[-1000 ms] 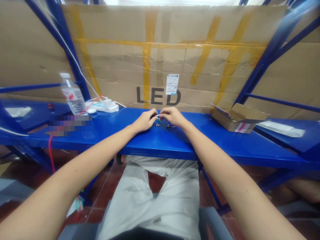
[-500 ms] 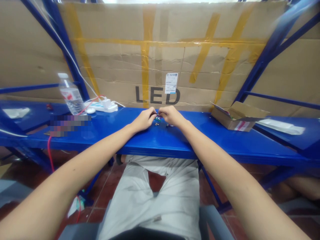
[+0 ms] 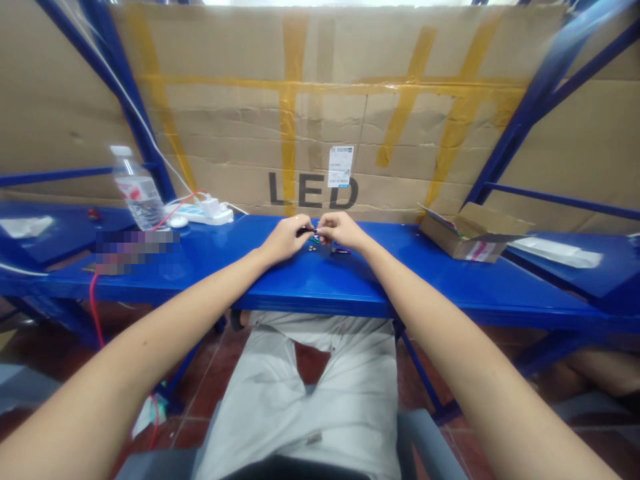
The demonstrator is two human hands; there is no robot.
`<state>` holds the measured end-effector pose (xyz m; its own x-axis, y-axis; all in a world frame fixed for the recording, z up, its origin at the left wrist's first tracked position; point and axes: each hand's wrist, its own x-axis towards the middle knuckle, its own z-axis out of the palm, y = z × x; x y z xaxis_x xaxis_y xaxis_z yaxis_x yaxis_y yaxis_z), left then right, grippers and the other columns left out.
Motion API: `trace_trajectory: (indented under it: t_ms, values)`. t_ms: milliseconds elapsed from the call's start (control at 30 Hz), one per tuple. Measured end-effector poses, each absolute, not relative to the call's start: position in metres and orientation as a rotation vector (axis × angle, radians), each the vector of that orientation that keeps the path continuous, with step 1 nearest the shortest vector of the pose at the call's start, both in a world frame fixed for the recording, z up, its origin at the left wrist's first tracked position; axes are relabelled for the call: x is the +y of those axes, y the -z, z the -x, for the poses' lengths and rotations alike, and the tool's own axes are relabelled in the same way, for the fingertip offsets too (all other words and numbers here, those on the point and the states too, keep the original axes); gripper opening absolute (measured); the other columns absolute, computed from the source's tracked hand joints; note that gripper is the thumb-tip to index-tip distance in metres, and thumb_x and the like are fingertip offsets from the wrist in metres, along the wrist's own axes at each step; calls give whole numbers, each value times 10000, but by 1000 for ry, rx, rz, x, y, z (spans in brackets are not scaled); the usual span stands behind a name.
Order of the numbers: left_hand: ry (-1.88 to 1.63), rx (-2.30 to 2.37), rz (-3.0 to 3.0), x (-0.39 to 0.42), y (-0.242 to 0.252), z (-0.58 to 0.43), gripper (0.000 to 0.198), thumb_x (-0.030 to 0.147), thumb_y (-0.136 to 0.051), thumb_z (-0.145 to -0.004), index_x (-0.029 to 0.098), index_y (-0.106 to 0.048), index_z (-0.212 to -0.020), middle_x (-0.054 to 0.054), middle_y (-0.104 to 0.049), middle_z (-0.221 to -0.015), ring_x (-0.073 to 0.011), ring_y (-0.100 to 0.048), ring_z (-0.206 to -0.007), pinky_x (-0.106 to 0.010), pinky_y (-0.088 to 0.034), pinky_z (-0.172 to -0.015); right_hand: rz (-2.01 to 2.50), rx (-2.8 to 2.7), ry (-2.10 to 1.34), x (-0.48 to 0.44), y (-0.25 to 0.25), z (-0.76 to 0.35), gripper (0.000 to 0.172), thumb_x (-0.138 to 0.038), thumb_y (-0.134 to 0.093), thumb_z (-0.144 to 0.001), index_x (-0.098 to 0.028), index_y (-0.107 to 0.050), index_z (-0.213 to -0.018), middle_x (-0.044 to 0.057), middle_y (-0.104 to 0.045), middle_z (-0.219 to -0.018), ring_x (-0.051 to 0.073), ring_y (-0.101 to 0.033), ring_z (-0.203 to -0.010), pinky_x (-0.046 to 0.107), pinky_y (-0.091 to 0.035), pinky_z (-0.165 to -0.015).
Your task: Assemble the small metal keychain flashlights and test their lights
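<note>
Large dark letters "LED" (image 3: 313, 192) on a taped cardboard sheet (image 3: 225, 157); just above the D, a white sticker (image 3: 341, 166), its print too small to read; well right of the letters, an unreadable red-and-white label (image 3: 480, 251) on a carton (image 3: 450, 241).

Blue metal bench (image 3: 450, 280), plastic water bottle (image 3: 137, 193), white power strip (image 3: 200, 215), open cardboard box (image 3: 470, 235), small metal parts (image 3: 340, 251)

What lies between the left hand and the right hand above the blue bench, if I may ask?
In the head view, a small dark part, too small to identify, spans the narrow gap between the left hand and the right hand.
</note>
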<state>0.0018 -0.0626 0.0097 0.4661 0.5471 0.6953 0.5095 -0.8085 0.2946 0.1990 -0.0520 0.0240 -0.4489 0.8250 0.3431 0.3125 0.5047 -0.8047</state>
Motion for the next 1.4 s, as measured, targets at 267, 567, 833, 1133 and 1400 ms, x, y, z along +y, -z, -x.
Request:
trace_trajectory:
  t_ms: [267, 567, 833, 1133, 1400]
  values:
    - [-1281, 977, -2338, -62, -8, -6, 86, 248, -514, -902, 191, -577, -890, -24, -680, -761, -190, -652, -737, -314, -481, -733, 854, -2107, -375, -53, -26, -198, 72, -183, -575, -762, -173, -638, -729, 6, -659, -688, 140, -591, -653, 247, -449, -655]
    - [-1211, 929, -2615, -67, -11, -2, 104, 254, -531, -910, 190, -588, -852, -38, -671, -817, -187, -598, -753, -300, -438, -726, 890, -2106, -614, -51, -23, -199, 74, -194, -593, -771, -163, -638, -720, 0, -650, -607, 135, -593, -583, 242, -458, -590]
    - [-1173, 869, -2936, -62, -8, 0, 144, 213, -460, -944, 183, -574, -861, -81, -645, -861, -219, -591, -830, -328, -442, -760, 880, -1998, -994, -50, -24, -202, 213, -290, -730, -759, -168, -573, -682, 7, -635, -542, 123, -577, -477, 233, -466, -480]
    - [-1325, 843, -2182, -54, -11, -5, 203, 348, -658, -827, 169, -588, -892, -42, -705, -821, -160, -634, -719, -284, -483, -686, 833, -2051, -337, -53, -27, -193, 72, -147, -603, -779, -169, -627, -716, -1, -655, -654, 131, -558, -627, 241, -422, -628]
    - [-1261, 843, -2066, -52, -8, -6, 192, 305, -665, -783, 174, -525, -789, -21, -676, -701, -141, -603, -618, -265, -449, -599, 820, -2113, -287, -52, -26, -196, 91, -147, -577, -773, -159, -636, -705, 11, -655, -675, 146, -581, -678, 244, -415, -658]
